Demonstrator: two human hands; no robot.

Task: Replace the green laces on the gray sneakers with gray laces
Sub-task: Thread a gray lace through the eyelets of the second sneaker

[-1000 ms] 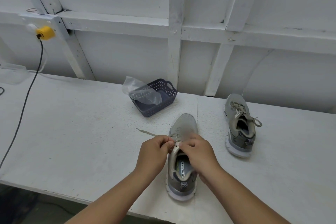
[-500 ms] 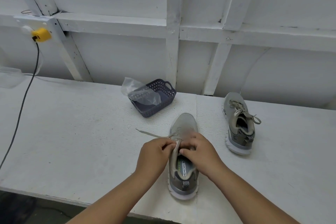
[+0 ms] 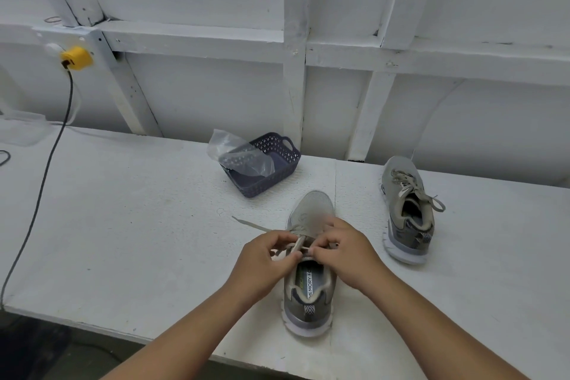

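Note:
A gray sneaker (image 3: 309, 296) stands on the white table (image 3: 123, 225), toe pointing away from me. My left hand (image 3: 265, 259) and my right hand (image 3: 345, 251) meet over its tongue, each pinching the pale lace (image 3: 303, 248) stretched between them. One loose lace end (image 3: 249, 224) trails off to the left across the table. A second gray sneaker (image 3: 407, 213) stands to the right, its lace tied in a bow.
A dark blue plastic basket (image 3: 277, 163) with a clear plastic bag (image 3: 234, 154) in it sits behind the near sneaker. A black cable (image 3: 46, 170) runs from a yellow plug (image 3: 76, 58) down over the table's left side. The table's front edge is close to me.
The hands have drawn slightly apart over the tongue, and a short stretch of lace now shows between them. The shoes and basket have not moved.

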